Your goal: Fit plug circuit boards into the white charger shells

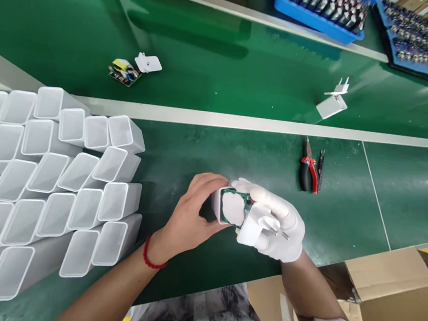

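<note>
My left hand (188, 211), bare with a red bracelet at the wrist, is closed around a white plastic housing (216, 204). A green circuit board (225, 217) with a large white patch shows at the housing's mouth; how deep it sits inside I cannot tell. In a white glove, my right hand (291, 221) grips a white plug cover (250, 225) with two metal pins pointing right. The cover is beside the board, and the gloved fingers hide part of the space between them.
Rows of translucent white housings (115, 201) stand at left. Pliers (305, 169) and black tweezers (320, 171) lie at right. Behind are a loose circuit board (124, 72), a white plug piece (331, 106) and blue trays (314, 20) of parts. An open carton (397, 304) is at lower right.
</note>
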Tool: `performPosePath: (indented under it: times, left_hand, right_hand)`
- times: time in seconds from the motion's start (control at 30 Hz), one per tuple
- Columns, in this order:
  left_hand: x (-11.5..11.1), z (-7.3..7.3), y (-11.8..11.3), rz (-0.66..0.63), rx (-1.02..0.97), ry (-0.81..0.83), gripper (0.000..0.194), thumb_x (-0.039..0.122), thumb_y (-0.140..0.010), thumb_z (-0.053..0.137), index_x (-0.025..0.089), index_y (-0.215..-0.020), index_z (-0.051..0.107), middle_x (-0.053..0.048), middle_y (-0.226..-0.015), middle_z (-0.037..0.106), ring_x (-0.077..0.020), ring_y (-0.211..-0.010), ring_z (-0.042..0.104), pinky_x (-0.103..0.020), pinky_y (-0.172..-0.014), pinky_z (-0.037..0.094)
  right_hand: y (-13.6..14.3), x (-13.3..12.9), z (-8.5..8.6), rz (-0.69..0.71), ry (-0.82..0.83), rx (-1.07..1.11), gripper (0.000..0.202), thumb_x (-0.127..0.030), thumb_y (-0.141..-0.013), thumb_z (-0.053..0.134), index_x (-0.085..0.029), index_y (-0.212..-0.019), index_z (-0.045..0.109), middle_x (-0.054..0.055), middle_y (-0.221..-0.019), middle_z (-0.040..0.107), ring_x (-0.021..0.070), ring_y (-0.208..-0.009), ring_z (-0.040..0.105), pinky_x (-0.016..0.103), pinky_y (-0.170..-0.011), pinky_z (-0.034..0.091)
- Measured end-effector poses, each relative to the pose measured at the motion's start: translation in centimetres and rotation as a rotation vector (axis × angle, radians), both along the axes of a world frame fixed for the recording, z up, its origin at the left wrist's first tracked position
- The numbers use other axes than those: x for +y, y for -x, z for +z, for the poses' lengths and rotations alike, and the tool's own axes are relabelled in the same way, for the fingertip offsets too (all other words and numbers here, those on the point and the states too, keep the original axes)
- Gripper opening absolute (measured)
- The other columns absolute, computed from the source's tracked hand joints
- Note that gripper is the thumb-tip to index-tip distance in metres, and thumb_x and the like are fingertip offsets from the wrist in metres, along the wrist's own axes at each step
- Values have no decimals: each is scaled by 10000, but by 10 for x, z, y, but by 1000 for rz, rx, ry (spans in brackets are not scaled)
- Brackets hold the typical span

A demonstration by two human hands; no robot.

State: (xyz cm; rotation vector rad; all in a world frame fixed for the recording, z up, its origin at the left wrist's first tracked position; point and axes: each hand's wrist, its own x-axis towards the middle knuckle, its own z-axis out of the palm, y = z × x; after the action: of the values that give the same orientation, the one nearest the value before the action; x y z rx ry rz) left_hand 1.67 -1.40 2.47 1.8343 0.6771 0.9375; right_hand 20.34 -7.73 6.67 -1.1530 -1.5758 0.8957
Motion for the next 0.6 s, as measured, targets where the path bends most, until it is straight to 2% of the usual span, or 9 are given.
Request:
performPosePath:
  times: [0.13, 0.23, 0.47, 0.6]
  left_hand:
    - [0, 0, -1, 30, 0, -48, 545, 310, -794, 762, 243, -1265, 496, -121, -1207, 588, -279, -1141, 555, -443, -955, 516]
    - [1, 0, -2, 33, -13, -63, 560, 295, -782, 774, 240, -1264, 495, -121, -1199, 590, -279, -1135, 548, -441, -954, 512]
    - [2, 1, -2, 33, -2, -91, 541, 252, -779, 770, 224, -1249, 502, -116, -1183, 595, -273, -1121, 540, -447, -966, 498]
    - [2, 2, -1, 18, 1, -95, 553, 240, -773, 775, 224, -1253, 500, -117, -1188, 594, -274, -1128, 536, -453, -978, 491]
  right_hand:
    - [-4, 4, 1, 70, -133, -101, 657, -278, -873, 668, -380, -1464, 400, 2, -1398, 572, 243, -1275, 564, 518, -1146, 405]
    - [-5, 5, 1, 85, -151, -144, 621, -354, -907, 626, -385, -1475, 376, -4, -1396, 573, 234, -1291, 551, 524, -1151, 400]
    - [-5, 4, 1, 79, -186, -235, 720, -262, -864, 685, -335, -1496, 349, 25, -1430, 543, 250, -1296, 546, 530, -1158, 383]
    - [-7, 4, 2, 114, -180, -215, 716, -339, -871, 682, -345, -1502, 342, 35, -1409, 563, 270, -1275, 565, 543, -1155, 381]
